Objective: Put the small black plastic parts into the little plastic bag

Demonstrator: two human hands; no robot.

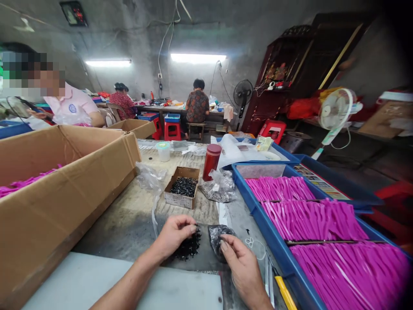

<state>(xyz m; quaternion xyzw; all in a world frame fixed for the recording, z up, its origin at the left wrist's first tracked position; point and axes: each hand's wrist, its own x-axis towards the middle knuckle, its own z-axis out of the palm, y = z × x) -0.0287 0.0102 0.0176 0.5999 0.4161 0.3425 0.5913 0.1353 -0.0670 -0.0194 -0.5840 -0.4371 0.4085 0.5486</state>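
My left hand is held over a loose pile of small black parts on the dark tabletop. Its thumb and forefinger are pinched together, and whatever may be between them is too small to make out. In my right hand, thumb and fingers close on the edge of a small plastic bag with dark contents. The bag lies just right of the pile. Beyond both hands stands an open cardboard box of small black pieces.
A large carton with magenta strips stands left. To the right, a blue tray holds rows of magenta strips. A red canister, a bag of metal parts and a yellow-handled tool are nearby. Several people sit beyond.
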